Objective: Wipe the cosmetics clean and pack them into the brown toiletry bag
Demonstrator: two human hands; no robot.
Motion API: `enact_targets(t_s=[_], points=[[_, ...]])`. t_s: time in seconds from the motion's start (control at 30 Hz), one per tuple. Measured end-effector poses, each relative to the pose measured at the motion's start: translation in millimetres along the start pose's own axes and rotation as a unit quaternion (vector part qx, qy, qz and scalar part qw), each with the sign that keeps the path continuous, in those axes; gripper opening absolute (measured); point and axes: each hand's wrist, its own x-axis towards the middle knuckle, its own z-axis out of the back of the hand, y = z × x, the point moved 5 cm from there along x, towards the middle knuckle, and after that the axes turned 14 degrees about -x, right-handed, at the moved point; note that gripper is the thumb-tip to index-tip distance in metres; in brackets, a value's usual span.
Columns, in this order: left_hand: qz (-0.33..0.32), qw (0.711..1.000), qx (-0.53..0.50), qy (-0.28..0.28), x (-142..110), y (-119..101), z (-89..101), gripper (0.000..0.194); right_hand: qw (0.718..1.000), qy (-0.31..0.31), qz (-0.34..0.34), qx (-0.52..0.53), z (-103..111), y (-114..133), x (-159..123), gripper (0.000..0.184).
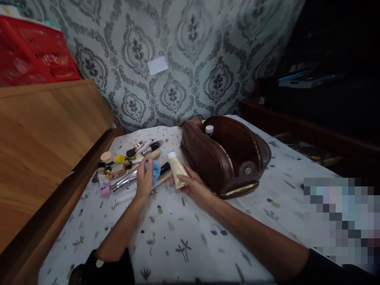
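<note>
My right hand [196,188] is closed around a pale yellow squeeze tube [177,170] with a white cap, its cap end pointing up and away from me. My left hand [144,180] is closed on a crumpled blue cloth [155,172], over a spread of cosmetics. Close by lie a shiny silver tube [126,181], a white stick [124,197] and a black-ended item [165,168]. Just beyond my right hand stands a brown leather toiletry bag [204,162], unzipped, with a white-capped bottle [209,130] inside. Its deeper interior is dark.
Small jars, tubes and a purple-topped bottle [105,186] lie at the left on the patterned white sheet [169,241]. A wooden panel [47,130] bounds the left side, with a red basket [38,51] above. Dark furniture [297,107] stands at the right.
</note>
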Motion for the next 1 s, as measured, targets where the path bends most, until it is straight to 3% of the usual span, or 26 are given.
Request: enact_targets(t_s=[0.07, 0.1, 0.2, 0.27, 0.43, 0.57, 0.7, 0.8, 0.93, 1.0], points=[[-0.097, 0.995, 0.034, -0.012, 2.1, -16.3, 6.5, 0.039, 0.999, 0.036, -0.015, -0.022, -4.7, 2.2, -3.4, 0.058], [-0.148, 0.987, 0.057, 0.011, 1.3, -24.6, 4.9, 0.038, 0.997, 0.065, -0.028, -0.035, -7.9, 3.1, -5.8, 0.058], [-0.217, 0.960, 0.100, 0.148, -5.0, -36.6, -9.5, 0.035, 0.985, 0.146, -0.072, -0.060, -14.7, 5.1, -14.2, 0.059], [-0.199, 0.954, 0.102, 0.198, -7.4, -36.1, -14.2, 0.032, 0.979, 0.167, -0.094, -0.072, -15.4, 5.8, -18.7, 0.063], [-0.169, 0.961, 0.099, 0.194, -6.2, -35.6, -11.6, 0.034, 0.972, 0.176, -0.102, -0.120, -16.2, 2.5, -23.8, 0.059], [-0.133, 0.962, 0.127, 0.204, -4.2, -34.1, -13.6, 0.037, 0.961, 0.165, -0.004, -0.221, -15.3, 4.8, -20.3, 0.052], [-0.063, 0.962, 0.145, 0.222, 0.0, -25.0, -13.3, 0.039, 0.904, 0.097, 0.135, -0.393, -10.8, 11.9, -17.4, 0.046], [-0.007, 0.969, 0.088, 0.230, 4.3, -15.5, -8.5, 0.037, 0.882, 0.074, 0.160, -0.437, -9.9, 10.4, -17.5, 0.047], [0.121, 0.968, -0.046, 0.217, 6.9, -6.5, 0.9, 0.038, 0.912, 0.068, 0.119, -0.386, -9.4, 7.1, -17.0, 0.051], [0.133, 0.963, -0.085, 0.218, 6.9, -11.7, 4.5, 0.041, 0.938, 0.069, 0.071, -0.333, -9.1, 6.1, -16.4, 0.053]])
